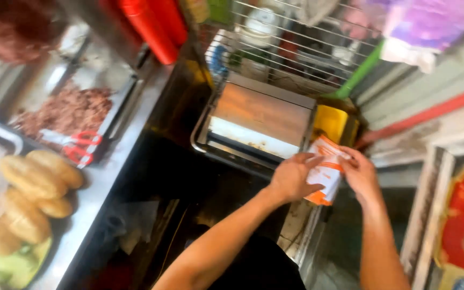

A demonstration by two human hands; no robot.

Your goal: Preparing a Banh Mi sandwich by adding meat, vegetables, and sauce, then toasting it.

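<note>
Both my hands hold a white and orange paper bag (326, 172) in front of a metal box-shaped press (261, 121). My left hand (292, 177) grips the bag's left side with the fingers on top. Pinching the bag's upper right edge is my right hand (360, 174). The bag hangs over the right end of the dark counter (167, 177).
Several bread rolls (33, 185) lie on the steel counter at left, beside red-handled scissors (79, 146) and a tray of shredded meat (68, 110). Red bottles (154, 24) stand at the back. A wire rack (291, 37) and a yellow container (331, 122) sit behind the press.
</note>
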